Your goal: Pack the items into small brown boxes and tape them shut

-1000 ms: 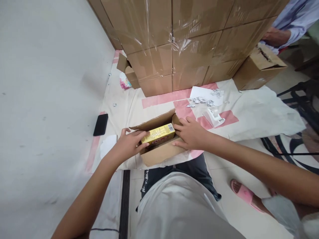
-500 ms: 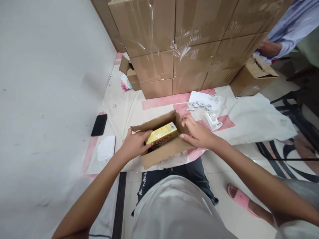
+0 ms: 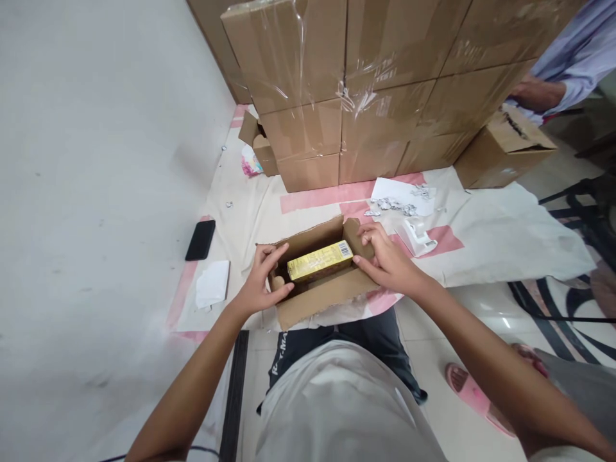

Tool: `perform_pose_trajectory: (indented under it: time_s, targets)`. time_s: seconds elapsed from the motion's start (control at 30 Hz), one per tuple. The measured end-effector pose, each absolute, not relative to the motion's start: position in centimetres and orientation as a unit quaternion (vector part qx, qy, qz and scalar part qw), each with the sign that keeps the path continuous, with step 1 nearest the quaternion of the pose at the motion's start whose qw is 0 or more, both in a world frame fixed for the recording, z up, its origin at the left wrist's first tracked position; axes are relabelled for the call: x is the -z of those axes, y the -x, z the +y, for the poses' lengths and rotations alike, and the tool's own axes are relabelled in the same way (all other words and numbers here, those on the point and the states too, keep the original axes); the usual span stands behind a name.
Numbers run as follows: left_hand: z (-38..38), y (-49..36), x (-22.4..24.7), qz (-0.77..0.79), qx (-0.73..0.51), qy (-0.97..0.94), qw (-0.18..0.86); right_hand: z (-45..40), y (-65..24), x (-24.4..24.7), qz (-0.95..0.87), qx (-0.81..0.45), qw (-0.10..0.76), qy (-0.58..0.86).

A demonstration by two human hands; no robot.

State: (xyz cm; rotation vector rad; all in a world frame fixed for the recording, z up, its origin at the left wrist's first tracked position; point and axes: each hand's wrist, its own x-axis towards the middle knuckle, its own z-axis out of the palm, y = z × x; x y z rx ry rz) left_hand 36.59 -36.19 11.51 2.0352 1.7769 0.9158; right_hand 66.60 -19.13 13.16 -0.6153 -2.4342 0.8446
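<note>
An uncovered brown cardboard box [image 3: 315, 302] stands at the table's near edge with a yellow printed carton [image 3: 320, 260] inside it. My left hand [image 3: 264, 280] is at the box's left end, thumb and fingers spread apart around that end, clear of the carton. At the right end my right hand [image 3: 386, 260] has its fingers on the box's end flap, and its thumb tip is close to the carton's right end. The right hand's grip is on the box's end wall.
Stacked, film-wrapped cartons [image 3: 308, 131] stand behind. A black phone [image 3: 200, 240] and white papers [image 3: 212, 283] lie left; a white tape dispenser [image 3: 416, 238] and a sheet with silvery pieces [image 3: 403, 196] lie right. Another person's hand [image 3: 539, 94] is at the upper right.
My left hand has come off the yellow carton and opened at the box's left end. The carton now lies lower and further right in the box. The view has shifted slightly.
</note>
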Motion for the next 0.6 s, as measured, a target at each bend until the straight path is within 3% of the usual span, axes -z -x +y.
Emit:
perform_pose_trajectory:
  time_s: [0.13, 0.33, 0.47, 0.6]
  targets:
    - [-37.1, -36.9, -10.2, 0.631, -0.367, -0.679, 0.082, -19.4, -67.0, -12.3, -0.869, -0.364, 0.282, 0.184]
    - [-37.6, -37.6, -9.7, 0.676, -0.307, -0.669, 0.043, -21.3, -67.0, -10.6, -0.774, -0.527, 0.301, 0.184]
    - [-37.4, -37.6, -9.9, 0.68, -0.335, -0.653, 0.004, -21.8, -67.2, -10.2, -0.763, -0.54, 0.29, 0.205]
    - [-37.5, -37.2, -10.3, 0.668, -0.309, -0.675, 0.051, -21.7, -68.7, -9.7, -0.757, -0.52, 0.322, 0.229]
